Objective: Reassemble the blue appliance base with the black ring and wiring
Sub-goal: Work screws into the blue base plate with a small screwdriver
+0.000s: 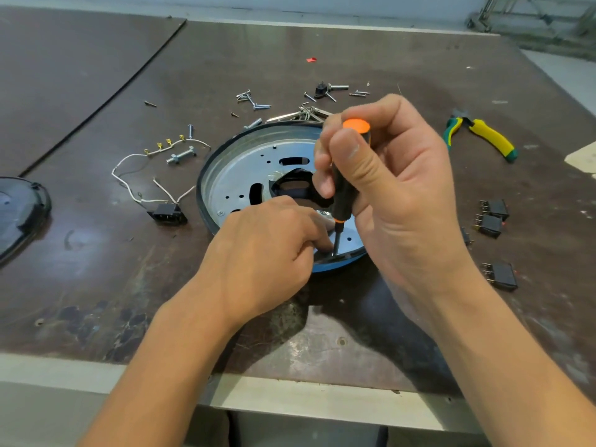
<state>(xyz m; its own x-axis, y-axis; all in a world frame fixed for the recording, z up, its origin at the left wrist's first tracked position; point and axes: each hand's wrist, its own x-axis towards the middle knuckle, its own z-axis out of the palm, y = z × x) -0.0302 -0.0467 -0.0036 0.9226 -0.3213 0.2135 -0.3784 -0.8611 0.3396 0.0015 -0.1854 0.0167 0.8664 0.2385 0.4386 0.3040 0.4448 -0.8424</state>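
Grips in the right hand [396,188] a black-handled, orange-capped screwdriver [346,195], fingers and thumb curled round the handle, shaft upright, tip down at the near edge of the round blue appliance base [335,266]. Reaches in with the left hand [271,250], knuckles up, fingers bent and bunched beside the tip; cannot tell what, if anything, is pinched there. Hides the base's near and right parts behind both hands. Finds the base mid-table on the dark brown worktop [96,269], silver plate upward, rimmed by the black ring [201,188]. Finds the white wiring with black plug [167,212] lying loose just left of the ring, not touching. Loses part of a round black cover [19,208] past the left edge. Too small to read: any marking on the yellow-and-green pliers [490,137].
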